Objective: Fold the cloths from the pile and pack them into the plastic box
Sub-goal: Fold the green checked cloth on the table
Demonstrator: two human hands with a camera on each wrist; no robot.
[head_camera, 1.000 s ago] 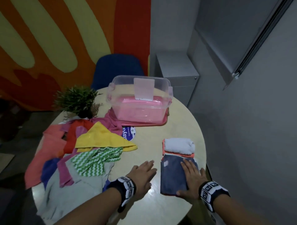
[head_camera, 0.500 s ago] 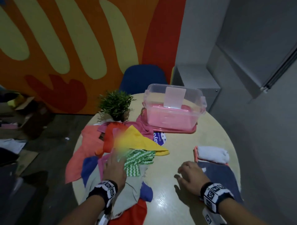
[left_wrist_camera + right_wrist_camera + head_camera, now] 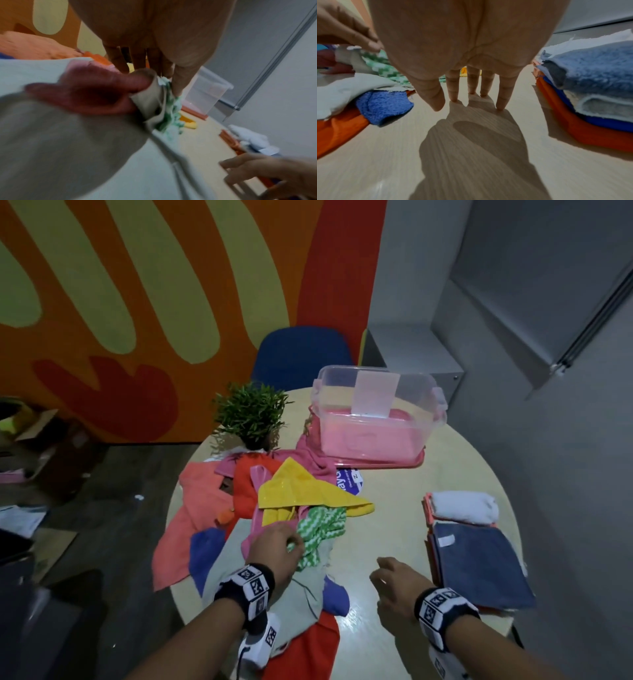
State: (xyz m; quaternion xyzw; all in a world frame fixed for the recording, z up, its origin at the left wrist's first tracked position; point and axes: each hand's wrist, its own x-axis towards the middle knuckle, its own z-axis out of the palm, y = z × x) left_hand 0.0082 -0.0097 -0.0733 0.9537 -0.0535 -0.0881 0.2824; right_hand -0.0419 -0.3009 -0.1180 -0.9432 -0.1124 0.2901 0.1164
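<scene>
A pile of loose cloths [image 3: 274, 508] covers the left half of the round table [image 3: 394, 508]. My left hand [image 3: 277, 549] pinches the edge of the grey cloth [image 3: 150, 100] together with the green zigzag cloth [image 3: 318, 529] between thumb and fingers. My right hand [image 3: 397, 583] hovers over bare tabletop with fingers straight down [image 3: 471, 93], holding nothing. A stack of folded cloths, dark blue on top [image 3: 476, 563], lies at the right edge, with a folded white cloth [image 3: 462, 506] behind it. The clear plastic box [image 3: 376, 412] stands at the back on its pink lid.
A small potted plant [image 3: 251, 414] stands behind the pile. A blue chair [image 3: 301, 354] is beyond the table. A grey cabinet [image 3: 411, 354] and wall are at the right. The table edge is close to the folded stack.
My right hand left the folded dark blue cloth and moved left over the bare table. My left hand went to the pile and took hold of the grey and green cloths. The view swung left.
</scene>
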